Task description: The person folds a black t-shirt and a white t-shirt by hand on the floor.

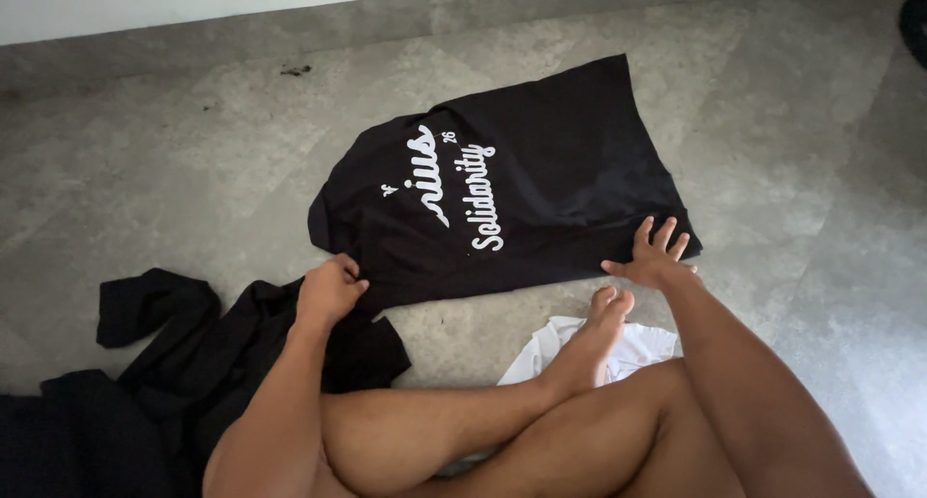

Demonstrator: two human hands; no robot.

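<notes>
Item: black T-shirt [541, 184] with white lettering on its upper face. It is being laid flat on the grey stone-look floor [174, 170], partly folded, with its long axis running from lower left to upper right. Its far edge is lying near the base of the pale wall [145, 0].

Left hand [328, 290]: it is being held clenched at the near left corner of the T-shirt. The fingers are curled in; a fold of black cloth appears to be gripped, though the grip itself is being hidden by the knuckles.

Right hand [652, 256]: it is being pressed flat, fingers spread and released, on the near right edge of the T-shirt. Nothing is being grasped by it.

Dark clothes [183, 353]: a loose black heap is being kept on the floor to the left, just beside the left forearm and running off the lower left edge of the view. Whether it is touching the T-shirt cannot be told.

White garment [637, 348]: it is being partly covered by the crossed bare legs and one foot [603, 324], which is resting near the T-shirt's near edge, between the two hands.

Dark object [915, 20]: only a sliver is being shown at the upper right edge; its kind cannot be told.
</notes>
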